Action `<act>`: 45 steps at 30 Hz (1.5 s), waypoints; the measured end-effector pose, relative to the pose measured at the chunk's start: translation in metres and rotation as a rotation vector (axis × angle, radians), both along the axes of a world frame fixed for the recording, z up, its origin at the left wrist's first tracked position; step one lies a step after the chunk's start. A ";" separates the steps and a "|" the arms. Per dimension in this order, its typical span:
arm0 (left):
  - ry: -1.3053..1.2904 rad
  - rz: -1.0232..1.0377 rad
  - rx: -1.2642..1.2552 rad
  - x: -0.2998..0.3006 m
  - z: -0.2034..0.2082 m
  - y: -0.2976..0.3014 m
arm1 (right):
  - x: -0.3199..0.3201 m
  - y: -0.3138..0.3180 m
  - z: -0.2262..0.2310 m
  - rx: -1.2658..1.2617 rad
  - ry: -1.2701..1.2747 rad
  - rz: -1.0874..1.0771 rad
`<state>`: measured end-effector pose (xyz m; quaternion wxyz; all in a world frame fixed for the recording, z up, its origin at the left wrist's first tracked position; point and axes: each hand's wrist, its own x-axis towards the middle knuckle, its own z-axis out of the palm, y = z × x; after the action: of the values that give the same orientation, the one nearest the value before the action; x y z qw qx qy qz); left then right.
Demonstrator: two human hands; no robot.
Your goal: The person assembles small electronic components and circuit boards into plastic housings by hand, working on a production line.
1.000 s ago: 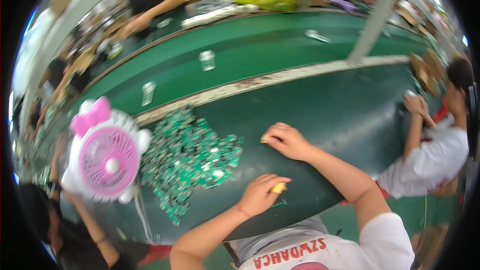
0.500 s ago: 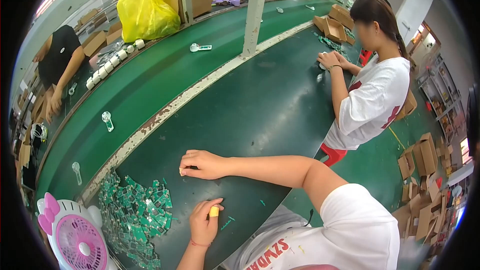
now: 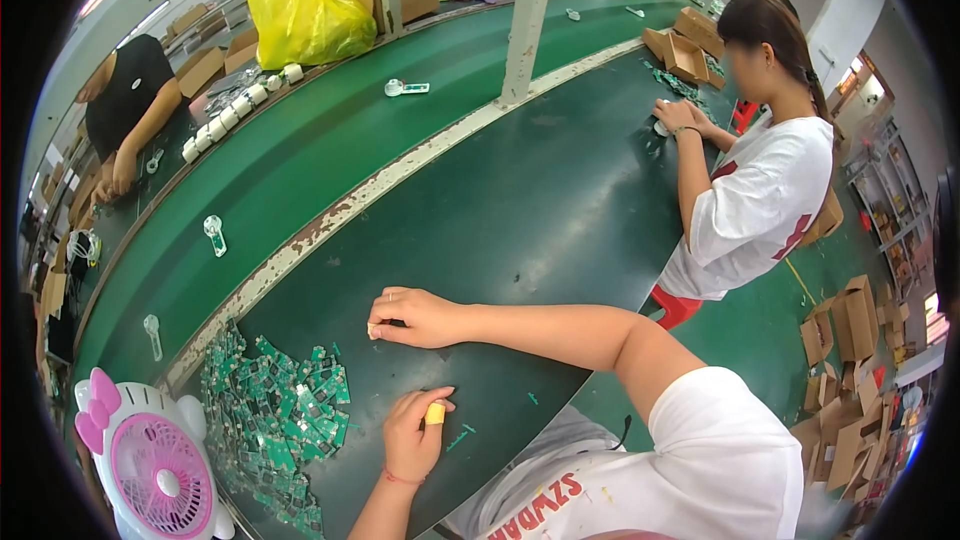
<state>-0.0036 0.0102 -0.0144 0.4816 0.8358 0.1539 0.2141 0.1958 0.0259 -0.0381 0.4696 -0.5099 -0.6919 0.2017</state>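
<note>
My right hand (image 3: 418, 318) is over the dark green table, right of the heap of circuit boards, with thumb and fingers pinched together. A pale wrapping or small piece shows at its fingertips; what the pinch holds, if anything, is hidden. Nearer to me, my left hand (image 3: 415, 437) has curled fingers and a yellow wrap (image 3: 435, 413) around one digit. Whether something sits inside its grip cannot be seen. Small green circuit boards (image 3: 290, 400) lie heaped to the left of both hands. Thin green strips (image 3: 460, 437) rest on the table just right of my left hand.
A pink-and-white fan (image 3: 165, 480) stands at the near left. Beyond a chipped pale rail, the green conveyor belt (image 3: 300, 155) carries several white-and-green parts (image 3: 215, 236). A post (image 3: 527, 30) rises from the rail. One person sits right; another works across the belt.
The whole view has shifted slightly. My hands keep nearly the same pose and place beside the boards. Across the belt, the person's hands have moved closer together.
</note>
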 end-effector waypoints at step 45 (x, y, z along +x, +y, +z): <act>-0.065 -0.018 -0.014 -0.006 -0.012 0.006 | -0.004 0.004 0.011 -0.086 -0.156 -0.023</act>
<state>-0.0092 0.0160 -0.0259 0.4942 0.8263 0.1325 0.2356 0.1923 0.0302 -0.0267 0.3942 -0.5515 -0.7114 0.1853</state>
